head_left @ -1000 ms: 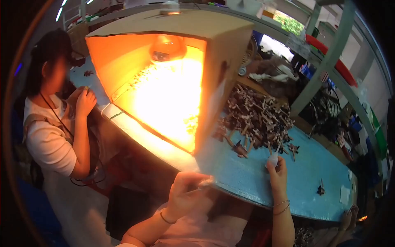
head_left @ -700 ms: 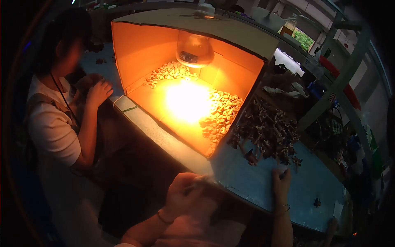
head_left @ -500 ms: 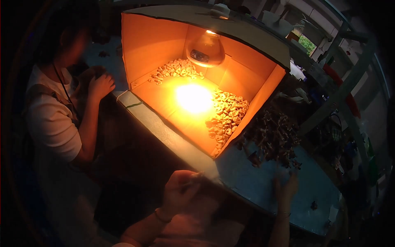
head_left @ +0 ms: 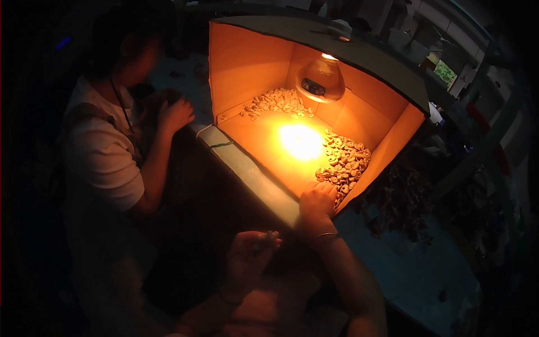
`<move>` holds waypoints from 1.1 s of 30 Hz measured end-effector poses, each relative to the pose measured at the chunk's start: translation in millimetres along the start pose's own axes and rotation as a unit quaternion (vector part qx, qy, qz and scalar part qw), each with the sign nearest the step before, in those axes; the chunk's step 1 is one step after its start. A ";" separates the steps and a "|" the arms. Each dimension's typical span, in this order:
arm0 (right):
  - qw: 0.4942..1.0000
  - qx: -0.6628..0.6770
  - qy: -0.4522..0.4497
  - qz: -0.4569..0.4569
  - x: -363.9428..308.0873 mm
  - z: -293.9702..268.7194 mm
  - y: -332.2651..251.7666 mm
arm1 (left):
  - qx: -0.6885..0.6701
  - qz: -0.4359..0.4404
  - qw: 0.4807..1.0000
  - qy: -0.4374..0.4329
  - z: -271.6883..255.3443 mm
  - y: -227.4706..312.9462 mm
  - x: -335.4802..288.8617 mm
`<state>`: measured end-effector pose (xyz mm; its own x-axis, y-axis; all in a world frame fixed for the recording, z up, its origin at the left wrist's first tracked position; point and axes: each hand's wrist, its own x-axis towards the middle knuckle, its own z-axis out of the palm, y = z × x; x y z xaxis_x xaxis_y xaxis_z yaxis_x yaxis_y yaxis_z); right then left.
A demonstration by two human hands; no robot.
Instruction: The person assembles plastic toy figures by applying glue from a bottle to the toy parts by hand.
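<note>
My right hand is inside the front of an open cardboard box, fingers curled at the near edge of a pile of small pale ring-like pieces. Its fingertips are partly hidden, so what they pinch does not show. My left hand is raised below the box's front edge, in dim light. Thumb and fingers are closed round something small and greyish, too dark to name. A second pile of the same small pieces lies at the back left of the box.
A lit heat lamp bulb hangs under the box top, leaving a bright spot on its floor. Dark tangled pieces are heaped on the bluish table right of the box. On the left, a person holds their hands together.
My right hand has moved left from beside the dark heap into the box, onto the right pile. My left hand stays raised and closed. The whole view has shifted, with the box further right.
</note>
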<state>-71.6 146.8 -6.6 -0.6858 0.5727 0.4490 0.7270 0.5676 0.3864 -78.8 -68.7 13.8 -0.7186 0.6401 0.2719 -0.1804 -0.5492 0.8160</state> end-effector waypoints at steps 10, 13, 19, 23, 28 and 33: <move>0.968 0.209 0.053 -0.130 -28.7 -51.6 24.5 | -0.037 -0.044 0.998 -0.038 7.9 -8.7 -6.2; 0.875 0.465 0.114 -0.078 -62.0 -100.3 35.5 | -0.046 -0.047 0.997 -0.037 12.8 -7.1 -7.6; 0.585 0.789 0.028 0.187 -128.6 -100.5 80.6 | -0.078 -0.118 0.974 -0.177 39.8 -23.5 -11.2; 0.615 0.775 0.014 0.149 -139.3 -112.1 111.1 | -0.134 -0.164 0.951 -0.225 63.8 -32.4 -16.4; 0.742 0.666 0.053 0.058 -153.1 -107.5 141.3 | -0.104 -0.180 0.937 -0.281 79.1 -40.5 -23.0; 0.756 0.648 0.094 -0.002 -165.5 -94.9 160.5 | -0.112 -0.226 0.918 -0.305 88.7 -37.3 -28.5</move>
<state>161.8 87.0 57.5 -0.5818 0.5444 0.6043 -0.0018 0.7421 -0.6703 7.9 -18.7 20.8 -0.0388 0.9741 0.2229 -0.5496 -0.2071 0.8094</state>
